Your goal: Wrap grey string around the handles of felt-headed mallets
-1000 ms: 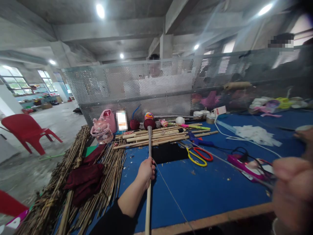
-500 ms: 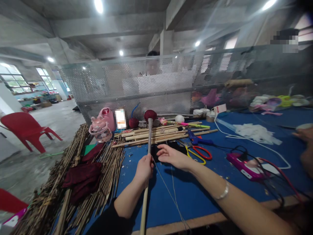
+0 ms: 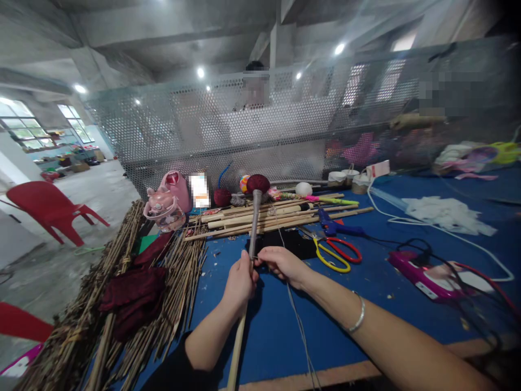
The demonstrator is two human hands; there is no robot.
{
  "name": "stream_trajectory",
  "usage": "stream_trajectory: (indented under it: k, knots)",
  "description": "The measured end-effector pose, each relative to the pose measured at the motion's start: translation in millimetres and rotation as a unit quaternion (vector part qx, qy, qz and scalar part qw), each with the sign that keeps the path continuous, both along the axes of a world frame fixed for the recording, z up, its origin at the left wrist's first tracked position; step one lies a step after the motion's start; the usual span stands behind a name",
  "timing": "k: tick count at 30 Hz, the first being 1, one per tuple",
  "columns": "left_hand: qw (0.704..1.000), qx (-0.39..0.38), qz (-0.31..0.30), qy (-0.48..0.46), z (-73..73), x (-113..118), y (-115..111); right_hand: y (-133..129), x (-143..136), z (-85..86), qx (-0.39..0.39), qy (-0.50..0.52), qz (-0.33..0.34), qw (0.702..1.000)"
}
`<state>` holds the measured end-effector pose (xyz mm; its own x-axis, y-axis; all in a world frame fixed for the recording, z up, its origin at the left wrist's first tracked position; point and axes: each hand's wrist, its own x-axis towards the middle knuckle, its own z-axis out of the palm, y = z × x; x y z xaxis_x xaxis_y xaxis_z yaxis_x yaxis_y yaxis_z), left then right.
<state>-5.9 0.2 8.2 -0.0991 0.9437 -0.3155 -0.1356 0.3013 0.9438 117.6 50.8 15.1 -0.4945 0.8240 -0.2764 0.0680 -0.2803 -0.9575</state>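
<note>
My left hand (image 3: 239,279) is wrapped round a pale wooden stick (image 3: 238,342), whose upper part is bound in grey thread (image 3: 255,222) and topped by a dark red ball (image 3: 258,184). The stick slants away from me over the blue table. Close beside it, my right hand (image 3: 280,265) is closed, thumb and finger pinching a thin grey string (image 3: 293,309) right at the lower end of the binding. Loose strands of that string hang toward the table's front edge. A black cloth (image 3: 280,244) lies under and behind the hands.
Scissors (image 3: 331,252) with yellow and red handles and a blue glue gun (image 3: 336,225) lie right of the hands. Behind are bamboo sticks (image 3: 228,221); bundled twigs (image 3: 179,288) and maroon cloth (image 3: 134,298) lie left. A purple power strip (image 3: 413,274) sits right. A person is behind the perforated screen (image 3: 195,125).
My right hand has closed from spread fingers to a pinch on the string and come in against the stick. My left hand keeps its grip. The camera view has shifted slightly.
</note>
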Motion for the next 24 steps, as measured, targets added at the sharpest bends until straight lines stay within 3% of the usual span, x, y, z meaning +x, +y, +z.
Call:
stream_trajectory:
  k: [3, 6, 11, 15, 20, 24]
  knots:
    - [0.997, -0.027, 0.002, -0.068, 9.0, 3.7, -3.8, 0.8, 1.3, -1.4, 0.051, 0.008, 0.007, 0.999]
    - [0.994, -0.028, 0.004, -0.105, 13.3, 5.9, -5.1, 2.9, 1.3, -5.2, 0.033, 0.037, 0.016, 0.999]
    - [0.995, 0.041, -0.001, -0.093, 8.6, 6.1, -3.5, 5.0, 1.9, -10.1, -0.020, 0.097, 0.042, 0.994]
    - [0.988, 0.084, -0.025, -0.125, 6.0, 6.8, -4.6, 8.4, 4.8, -10.3, -0.007, 0.115, 0.052, 0.992]
    - [0.981, 0.138, -0.058, -0.124, 6.3, 14.4, -8.8, 12.9, 9.0, -9.4, -0.003, 0.155, 0.121, 0.981]
    - [0.989, 0.122, -0.052, -0.066, -1.2, 19.1, -9.4, 10.7, 7.7, -6.9, 0.024, 0.150, 0.086, 0.985]
